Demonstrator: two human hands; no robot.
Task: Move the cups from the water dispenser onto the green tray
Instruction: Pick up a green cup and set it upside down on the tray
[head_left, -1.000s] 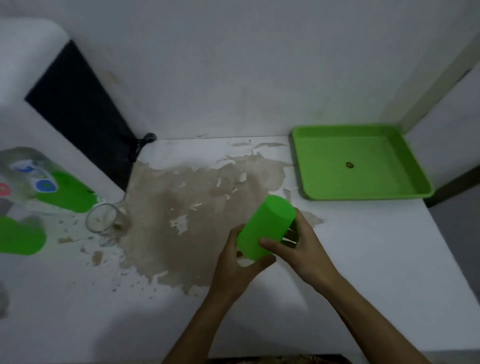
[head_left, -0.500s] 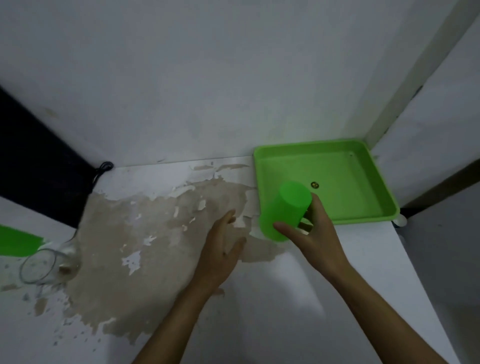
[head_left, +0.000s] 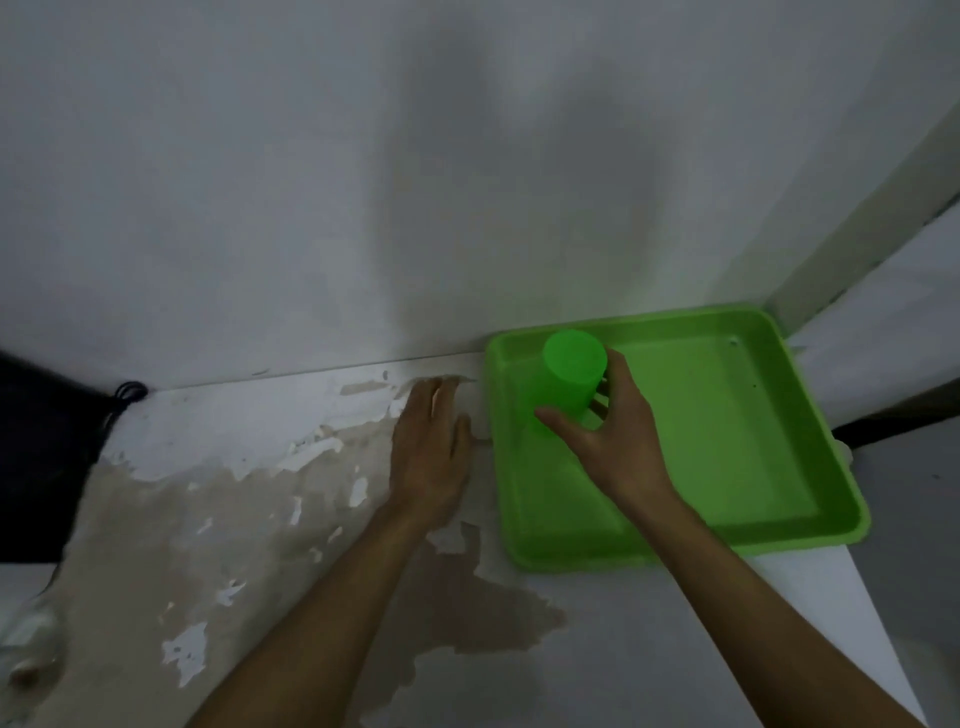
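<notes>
One green cup (head_left: 571, 376) upside down over the back left corner of the green tray (head_left: 737, 447), right hand (head_left: 610, 436) wrapped around its side, left hand (head_left: 431, 457) empty, fingers flat, palm down just left of the tray, on the peeling white counter (head_left: 249, 519).

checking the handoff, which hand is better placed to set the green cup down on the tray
Right. The right hand already grips the green cup, held upside down over the green tray. The left hand lies flat and empty on the counter beside the tray.
</notes>
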